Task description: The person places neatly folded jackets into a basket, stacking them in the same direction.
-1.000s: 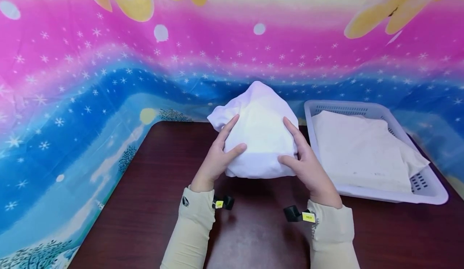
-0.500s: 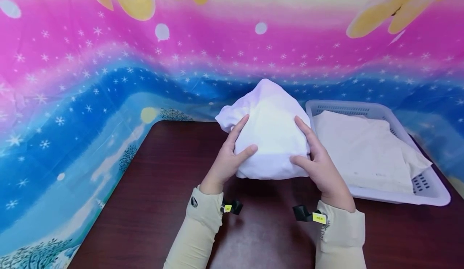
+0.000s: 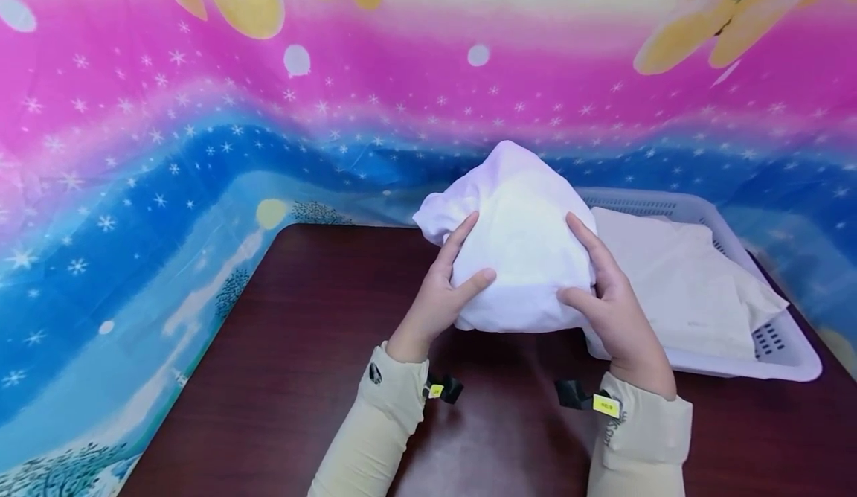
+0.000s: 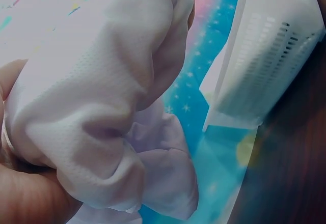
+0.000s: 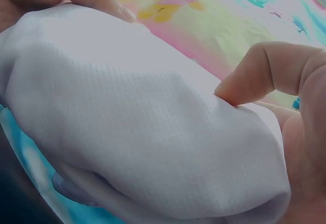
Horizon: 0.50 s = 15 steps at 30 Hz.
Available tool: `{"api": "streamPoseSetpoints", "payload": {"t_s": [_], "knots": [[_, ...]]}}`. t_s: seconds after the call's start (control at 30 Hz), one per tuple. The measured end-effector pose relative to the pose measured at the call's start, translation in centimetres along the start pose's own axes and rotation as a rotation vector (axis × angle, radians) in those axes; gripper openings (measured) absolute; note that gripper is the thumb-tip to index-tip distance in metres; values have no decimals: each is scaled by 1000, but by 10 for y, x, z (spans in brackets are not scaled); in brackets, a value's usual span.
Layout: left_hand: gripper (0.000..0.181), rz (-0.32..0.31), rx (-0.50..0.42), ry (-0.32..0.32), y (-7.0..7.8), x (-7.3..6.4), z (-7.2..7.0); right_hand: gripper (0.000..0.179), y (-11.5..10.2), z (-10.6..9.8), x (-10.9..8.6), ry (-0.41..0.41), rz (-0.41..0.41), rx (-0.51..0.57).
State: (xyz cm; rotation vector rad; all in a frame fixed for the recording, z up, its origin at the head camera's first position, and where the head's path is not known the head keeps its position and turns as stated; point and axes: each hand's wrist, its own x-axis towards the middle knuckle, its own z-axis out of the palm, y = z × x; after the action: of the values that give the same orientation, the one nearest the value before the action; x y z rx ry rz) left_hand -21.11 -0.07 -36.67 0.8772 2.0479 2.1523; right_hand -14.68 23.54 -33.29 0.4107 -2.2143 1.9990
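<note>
A bunched, folded white garment (image 3: 522,259) of dimpled fabric is held up above the dark table in the head view. My left hand (image 3: 438,300) grips its left side, thumb on the near face. On the opposite side my right hand (image 3: 619,311) holds it the same way. Loose folds of the garment (image 4: 102,91) hang down in the left wrist view. My right thumb and the garment's (image 5: 142,127) near edge show in the right wrist view. Most fingers are hidden behind the fabric.
A pale perforated plastic basket (image 3: 797,367) stands on the table at the right, partly behind my right hand. Inside lies an off-white garment (image 3: 683,289), one corner over the rim. A patterned cloth backdrop (image 3: 402,103) hangs behind the brown table (image 3: 288,378).
Both hands have carried the white garment to the right, and it now overlaps the basket's left side in the head view. The hold on it looks the same.
</note>
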Motion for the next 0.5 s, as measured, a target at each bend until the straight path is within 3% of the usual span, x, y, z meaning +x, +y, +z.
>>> {"api": "streamPoseSetpoints", "payload": {"t_s": [0.5], "knots": [[76,25,-17,-50,7,20,31,84,-7,-32,-10,70,-34,-33]]}}
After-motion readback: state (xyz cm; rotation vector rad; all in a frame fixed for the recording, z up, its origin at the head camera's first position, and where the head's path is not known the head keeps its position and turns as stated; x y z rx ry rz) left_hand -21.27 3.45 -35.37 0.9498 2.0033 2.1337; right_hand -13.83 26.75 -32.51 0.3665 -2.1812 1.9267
